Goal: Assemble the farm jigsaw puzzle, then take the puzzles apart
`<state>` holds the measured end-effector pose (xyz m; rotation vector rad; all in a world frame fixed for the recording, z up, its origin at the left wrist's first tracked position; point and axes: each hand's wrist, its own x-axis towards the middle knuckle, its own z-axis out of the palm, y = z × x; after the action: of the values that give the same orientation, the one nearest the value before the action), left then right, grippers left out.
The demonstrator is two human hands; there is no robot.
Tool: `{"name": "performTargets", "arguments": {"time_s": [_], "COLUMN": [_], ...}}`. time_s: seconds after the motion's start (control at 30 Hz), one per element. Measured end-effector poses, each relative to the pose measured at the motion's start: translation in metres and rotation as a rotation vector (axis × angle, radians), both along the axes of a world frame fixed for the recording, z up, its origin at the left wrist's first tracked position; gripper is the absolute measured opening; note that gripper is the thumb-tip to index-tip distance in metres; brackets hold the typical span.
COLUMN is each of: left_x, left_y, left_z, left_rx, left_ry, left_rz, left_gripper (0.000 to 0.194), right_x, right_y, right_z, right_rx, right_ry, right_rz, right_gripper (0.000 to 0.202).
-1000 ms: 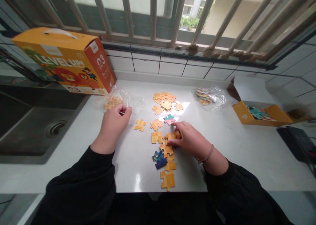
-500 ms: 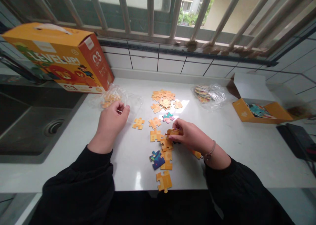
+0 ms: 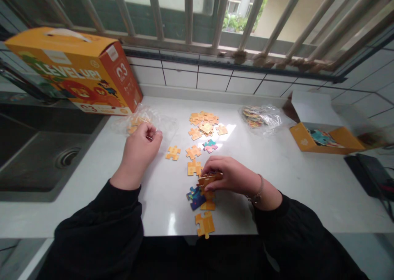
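Note:
My left hand [image 3: 142, 149] is closed in a pinch at the near edge of a clear plastic bag [image 3: 164, 126] that has orange puzzle pieces inside. With its fingers closed, my right hand [image 3: 226, 172] grips several orange puzzle pieces [image 3: 209, 179] over the middle of the counter. Directly below it and partly covered lie loose orange pieces and a dark blue puzzle piece [image 3: 195, 199]. Another orange piece [image 3: 205, 224] rests close to the front edge. Single pieces, one of them teal and pink [image 3: 210, 146], lie between the hands and a heap of orange pieces [image 3: 203, 119].
At the back left stands a large orange box [image 3: 74, 73], beside a dark sink [image 3: 53, 190]. On the right are a second bag of pieces [image 3: 260, 117], an open small orange box [image 3: 326, 149] and a black device [image 3: 369, 175]. Window bars rise behind the white counter [image 3: 267, 157].
My right hand has moved left and slightly towards me with the puzzle pieces in it. An orange piece beside my right wrist no longer shows. My left hand has hardly moved.

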<state>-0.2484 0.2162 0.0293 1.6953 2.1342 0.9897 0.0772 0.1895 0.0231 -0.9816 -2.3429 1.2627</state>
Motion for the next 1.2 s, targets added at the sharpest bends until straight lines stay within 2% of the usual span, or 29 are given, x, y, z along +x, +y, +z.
{"name": "performTargets", "arguments": {"time_s": [0.07,0.17,0.3,0.47,0.67,0.73,0.8,0.9,1.03,1.13,1.2], "left_x": [-0.001,-0.002,-0.001,0.001,0.001,0.001,0.001,0.002,0.005,0.004,0.004], "left_y": [0.0,0.0,0.001,-0.005,-0.012,-0.014,-0.015,-0.019,-0.023,-0.024,-0.023], "left_z": [-0.001,-0.003,-0.003,0.005,0.013,0.014,0.015,0.019,0.024,0.024,0.024], "left_rx": [0.0,-0.001,-0.015,0.022,0.135,0.167,0.184,0.165,0.135,0.127,0.104], "left_ry": [-0.004,-0.004,0.011,-0.005,-0.09,-0.115,-0.102,-0.006,0.087,0.068,0.039], "left_rz": [-0.01,-0.003,-0.006,0.058,0.109,0.087,0.061,0.027,-0.042,-0.092,-0.124], "left_gripper": [0.015,0.016,0.017,0.024,0.034,0.034,0.036,0.038,0.038,0.036,0.035], "right_x": [-0.005,-0.007,-0.005,-0.004,0.002,0.001,-0.005,-0.026,-0.075,-0.121,-0.149], "right_y": [-0.003,-0.005,-0.007,-0.006,-0.003,0.0,0.007,0.026,0.064,0.088,0.097], "right_z": [-0.005,-0.008,-0.002,0.006,0.005,0.004,0.007,0.022,0.036,0.026,0.014], "right_rx": [0.065,0.104,0.095,0.053,-0.104,-0.16,-0.288,-0.505,-0.575,-0.638,-0.606], "right_ry": [-0.031,-0.111,-0.217,-0.215,-0.03,0.09,0.204,0.307,0.361,0.367,0.36], "right_rz": [0.021,-0.019,-0.101,-0.171,-0.228,-0.263,-0.286,-0.282,-0.299,-0.406,-0.44], "right_gripper": [0.037,0.042,0.039,0.044,0.032,0.035,0.041,0.045,0.028,0.014,0.015]}}
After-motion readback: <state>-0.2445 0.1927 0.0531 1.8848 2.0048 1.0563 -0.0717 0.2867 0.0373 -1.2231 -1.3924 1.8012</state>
